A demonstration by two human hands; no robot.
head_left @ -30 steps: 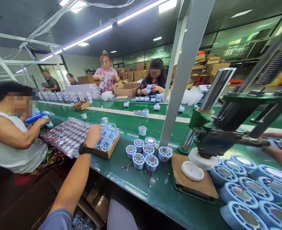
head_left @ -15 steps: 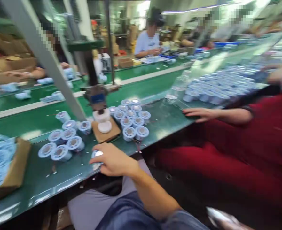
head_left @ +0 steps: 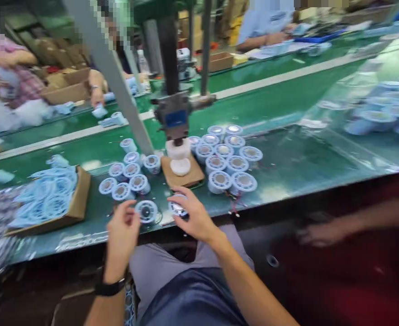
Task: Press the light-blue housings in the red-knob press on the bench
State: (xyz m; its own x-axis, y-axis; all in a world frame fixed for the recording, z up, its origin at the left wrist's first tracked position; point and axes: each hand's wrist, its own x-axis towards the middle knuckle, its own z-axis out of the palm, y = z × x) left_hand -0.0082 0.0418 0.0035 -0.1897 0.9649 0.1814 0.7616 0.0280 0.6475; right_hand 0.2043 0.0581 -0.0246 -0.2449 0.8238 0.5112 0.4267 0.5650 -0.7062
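At the near edge of the green worktop [head_left: 287,167], the left hand [head_left: 123,228] pinched a flat blue ring [head_left: 146,210] between its fingertips, while the right hand [head_left: 192,215] curled closed around a round blue housing [head_left: 177,207] just beside it. Both parts sat in front of the press [head_left: 175,122] and its brown pad [head_left: 182,174]. Clusters of blue housings [head_left: 228,158] stood either side of the pad, and a cardboard box of rings [head_left: 50,197] lay to the left.
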